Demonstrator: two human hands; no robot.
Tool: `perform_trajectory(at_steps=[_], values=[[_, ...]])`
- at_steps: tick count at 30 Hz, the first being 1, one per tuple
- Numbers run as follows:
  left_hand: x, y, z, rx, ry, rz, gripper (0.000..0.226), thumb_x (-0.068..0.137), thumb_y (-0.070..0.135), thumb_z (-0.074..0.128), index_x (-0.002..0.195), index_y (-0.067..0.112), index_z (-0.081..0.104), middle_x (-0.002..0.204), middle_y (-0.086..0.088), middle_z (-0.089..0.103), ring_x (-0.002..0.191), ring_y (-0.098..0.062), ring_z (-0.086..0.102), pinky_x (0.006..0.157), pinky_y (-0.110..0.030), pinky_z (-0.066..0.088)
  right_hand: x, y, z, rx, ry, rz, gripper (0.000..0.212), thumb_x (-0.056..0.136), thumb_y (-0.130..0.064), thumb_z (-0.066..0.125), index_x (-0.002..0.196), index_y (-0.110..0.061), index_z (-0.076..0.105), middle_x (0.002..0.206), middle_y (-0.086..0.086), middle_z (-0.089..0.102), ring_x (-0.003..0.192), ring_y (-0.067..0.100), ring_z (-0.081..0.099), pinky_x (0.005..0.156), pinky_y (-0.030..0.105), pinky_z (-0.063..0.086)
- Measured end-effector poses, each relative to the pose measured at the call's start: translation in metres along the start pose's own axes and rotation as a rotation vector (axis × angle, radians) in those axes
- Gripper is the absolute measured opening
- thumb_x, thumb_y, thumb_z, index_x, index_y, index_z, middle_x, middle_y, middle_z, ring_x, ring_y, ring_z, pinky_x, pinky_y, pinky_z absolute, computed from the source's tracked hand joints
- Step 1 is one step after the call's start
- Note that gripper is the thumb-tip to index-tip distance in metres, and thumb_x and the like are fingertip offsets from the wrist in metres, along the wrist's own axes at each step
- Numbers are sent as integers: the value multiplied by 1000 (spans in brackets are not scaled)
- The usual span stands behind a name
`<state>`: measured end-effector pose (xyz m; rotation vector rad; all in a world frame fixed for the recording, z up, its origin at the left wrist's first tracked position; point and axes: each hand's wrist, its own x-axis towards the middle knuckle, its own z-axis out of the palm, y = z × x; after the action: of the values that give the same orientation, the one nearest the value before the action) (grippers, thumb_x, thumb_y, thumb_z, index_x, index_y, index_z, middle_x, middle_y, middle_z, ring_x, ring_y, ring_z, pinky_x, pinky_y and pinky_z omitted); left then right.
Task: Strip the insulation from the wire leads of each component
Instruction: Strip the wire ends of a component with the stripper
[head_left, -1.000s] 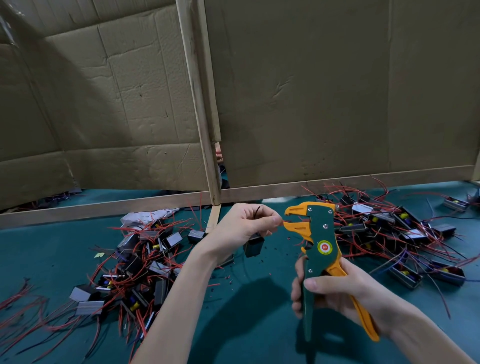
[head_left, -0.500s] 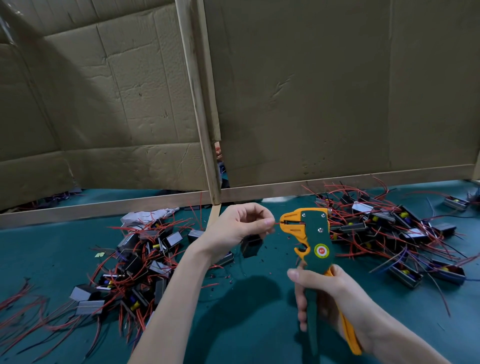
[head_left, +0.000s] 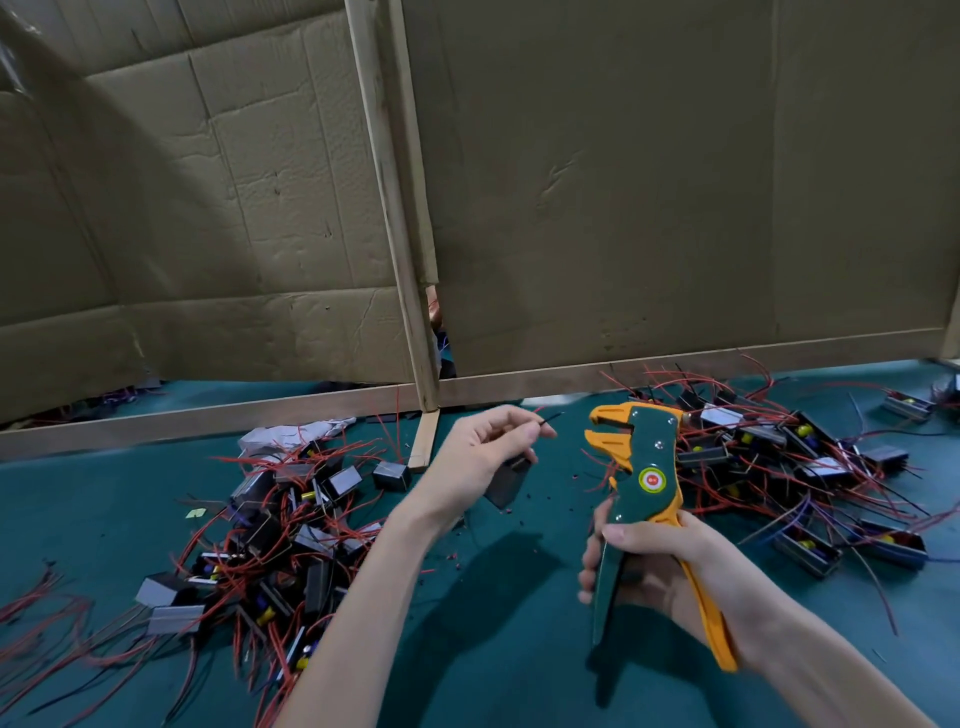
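Observation:
My left hand (head_left: 480, 449) pinches the thin leads (head_left: 549, 419) of a small dark box-shaped component (head_left: 508, 482), which hangs below the fingers. The lead tips poke out to the right, a short gap from the tool's jaws. My right hand (head_left: 657, 564) grips the handles of a green and orange wire stripper (head_left: 641, 478), held upright with its orange jaws pointing left toward the leads. The jaws stand apart with no wire between them.
A pile of components with red leads (head_left: 280, 519) lies left of my arm, and another pile (head_left: 789, 462) lies at the right. Cardboard panels (head_left: 649, 182) on wooden strips wall off the back. Green table surface (head_left: 498, 623) shows between the piles, with small bits of insulation on it.
The leads have come out of the stripper's jaws and my left hand has drawn back to the left. The stripper's jaws have parted and its handles have spread.

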<state>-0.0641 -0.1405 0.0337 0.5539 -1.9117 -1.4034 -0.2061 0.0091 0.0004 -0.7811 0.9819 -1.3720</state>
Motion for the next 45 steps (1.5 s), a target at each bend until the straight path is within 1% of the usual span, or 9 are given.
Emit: perform_trajectory(at_steps=[6,11,22,29,33,37,39,41,45], values=[[-5,19,-2,88,-91,4,18,97,12,50,84,13,63,63,17,64,68,-7,52,68,-9,43,-5,-1,3,-46,-100,26,27,61,-11,78,84,-1,67,81,27,61,73,39,63,71,47,56],[-8,22,-1,103,-166,-10,19,97,15,51,81,14,62,63,16,62,69,-8,52,71,-13,42,-6,-2,3,-36,-112,36,30,62,-7,76,87,3,63,80,28,60,71,40,63,70,49,56],[-9,19,-6,75,-288,-97,17,96,23,53,84,14,62,66,8,58,61,-4,47,61,-10,39,-5,0,4,-77,-148,43,28,63,-12,79,83,0,63,75,26,57,68,37,60,68,48,54],[-9,21,-11,67,-290,-121,17,88,32,56,79,20,66,71,-5,55,73,-17,46,68,-18,38,-10,7,14,-197,28,55,34,56,-31,83,63,-6,61,56,19,50,45,28,51,49,34,48],[-8,15,-9,192,-233,-168,21,95,17,55,78,18,67,65,1,56,59,-5,50,58,-14,37,-7,16,20,-265,150,67,39,55,-29,84,51,-7,51,51,12,45,41,23,46,43,28,42],[-7,15,-5,211,-133,-145,22,96,10,52,79,15,66,70,14,62,64,7,51,65,-5,38,-2,12,19,36,19,55,16,63,-1,76,75,-3,66,72,23,59,62,35,62,61,43,56],[-5,14,-8,339,-29,-81,19,96,13,54,82,16,67,77,11,64,69,5,54,71,-12,41,1,12,16,101,41,52,16,65,1,72,79,0,65,76,25,61,67,37,64,63,45,57],[-2,14,-10,477,130,1,18,95,18,57,82,21,69,79,7,65,69,-8,55,71,-28,42,5,13,11,132,110,74,19,64,5,72,81,4,63,76,25,62,66,36,65,61,43,57],[12,26,17,488,347,251,17,92,9,59,82,18,69,78,8,58,61,0,53,64,-14,39,9,13,3,155,193,153,11,77,2,61,88,5,59,74,24,63,62,34,66,57,43,58]])
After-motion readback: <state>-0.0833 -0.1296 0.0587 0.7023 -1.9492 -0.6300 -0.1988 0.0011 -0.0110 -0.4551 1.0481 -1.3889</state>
